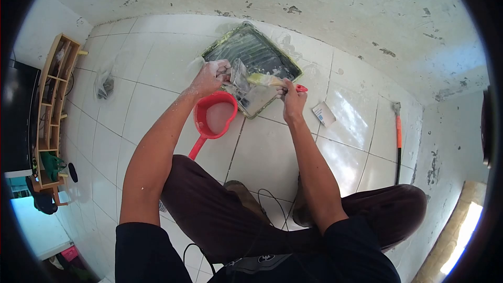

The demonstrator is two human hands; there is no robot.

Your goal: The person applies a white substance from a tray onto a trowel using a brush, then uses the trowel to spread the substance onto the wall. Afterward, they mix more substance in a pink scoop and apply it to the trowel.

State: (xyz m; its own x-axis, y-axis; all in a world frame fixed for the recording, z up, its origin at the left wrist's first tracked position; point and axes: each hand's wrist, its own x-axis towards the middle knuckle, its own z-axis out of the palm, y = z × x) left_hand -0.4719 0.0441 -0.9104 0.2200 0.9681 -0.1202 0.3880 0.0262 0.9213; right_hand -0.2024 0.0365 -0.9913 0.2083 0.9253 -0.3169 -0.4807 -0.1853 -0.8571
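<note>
Scraper (239, 71): broad pale blade, smeared white, closed in the grip of the left hand (212, 77). Knife (263, 79): yellow-coated, red handle end, pinched tight in the grip of the right hand (292, 97). The two blades meet between the hands, over the near corner of the dark, yellow-rimmed tray (262, 52). A red scoop (215, 115) lies just beside the tray on the floor (152, 63). The wall (314, 0) runs close behind, with open tiles to the left. A card (324, 113) lies to the right.
</note>
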